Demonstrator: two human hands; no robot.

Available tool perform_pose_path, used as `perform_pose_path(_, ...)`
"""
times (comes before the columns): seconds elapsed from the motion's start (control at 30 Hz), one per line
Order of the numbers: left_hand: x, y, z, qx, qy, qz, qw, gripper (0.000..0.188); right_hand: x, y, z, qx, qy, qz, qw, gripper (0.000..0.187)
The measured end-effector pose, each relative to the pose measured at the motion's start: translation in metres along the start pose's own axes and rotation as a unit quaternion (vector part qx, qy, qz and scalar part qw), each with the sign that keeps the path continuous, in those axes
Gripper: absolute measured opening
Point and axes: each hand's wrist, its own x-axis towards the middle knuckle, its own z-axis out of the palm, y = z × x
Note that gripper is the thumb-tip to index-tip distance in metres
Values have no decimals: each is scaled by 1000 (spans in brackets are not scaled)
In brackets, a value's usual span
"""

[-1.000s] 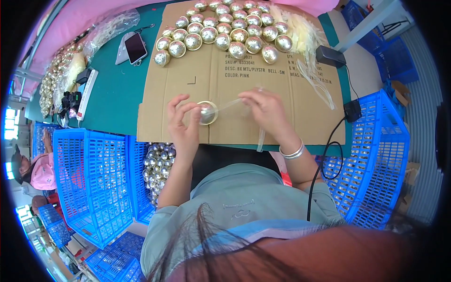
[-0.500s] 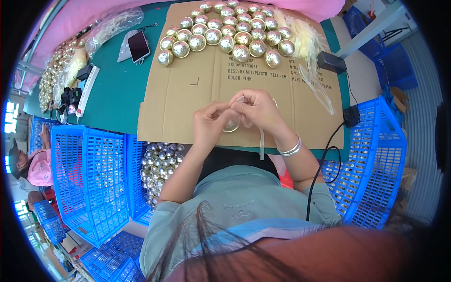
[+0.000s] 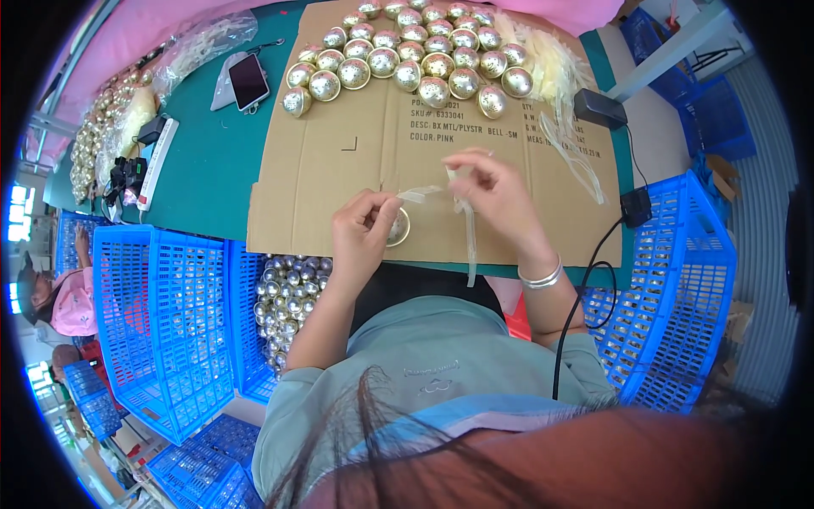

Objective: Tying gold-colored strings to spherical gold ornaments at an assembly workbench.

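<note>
Over the near part of the cardboard, my left hand (image 3: 363, 233) is closed, thumb against fingers, on a small gold metal bell (image 3: 400, 227). Only the bell's round rim side shows past my thumb. A pale translucent ribbon (image 3: 471, 246) stretches from my left fingertips across to my right hand (image 3: 496, 199), and its tail hangs down toward the cardboard's near edge. The fingers of my right hand are curled, pinching the ribbon near its bend. Whether the ribbon is threaded through the bell is hidden.
Gold bells (image 3: 411, 51) crowd the far cardboard (image 3: 322, 187), beside a bundle of pale ribbons (image 3: 551, 68). A phone (image 3: 249, 83) and a power strip (image 3: 158, 165) lie left. Blue crates (image 3: 165, 322) flank me. A black cable (image 3: 585, 288) hangs at right.
My hands have come apart: the left moved left with the bell, the right moved right. The ribbon now spans the gap between them.
</note>
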Motion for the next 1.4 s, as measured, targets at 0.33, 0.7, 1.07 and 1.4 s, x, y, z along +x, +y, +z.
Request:
perform_pose_path(0.33,-10,5,-5,-16,-56,-28,998,13,2,-6,32,-129,-6,-179,975,14)
perform_pose_path(0.7,-12,-3,-1,40,-16,14,999,8,-17,-9,36,377,-96,168,906,11)
perform_pose_path(1.07,-9,4,-4,129,-11,126,984,4,-17,-6,40,451,-104,183,867,11)
perform_pose_path(1.4,-11,-8,-2,32,59,62,996,15,-20,4,41,181,-26,13,983,28)
